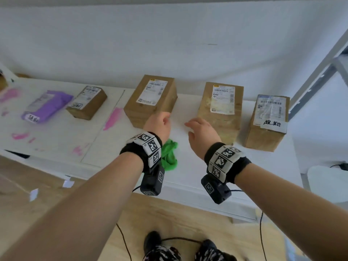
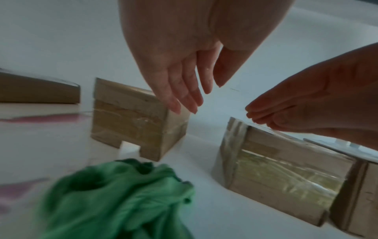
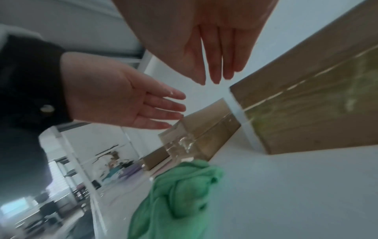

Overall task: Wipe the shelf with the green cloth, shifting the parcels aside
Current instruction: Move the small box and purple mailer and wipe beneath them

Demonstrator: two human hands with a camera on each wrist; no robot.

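Head | both hands' fingers extended, empty | parcels point(image 1: 150, 99) point(image 1: 220, 108) flank gap | green cloth point(image 1: 169, 155) near

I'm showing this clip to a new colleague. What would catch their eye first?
Probably the two open hands, the left hand and right hand, reaching between two taped cardboard parcels on the white shelf. Next, the crumpled green cloth lying unheld near the shelf's front edge, then the purple parcel and pink smears further left.

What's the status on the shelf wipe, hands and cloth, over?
Left hand and right hand both open, holding nothing. Green cloth bunched on the shelf near its front edge. Two cardboard parcels flank the hands.
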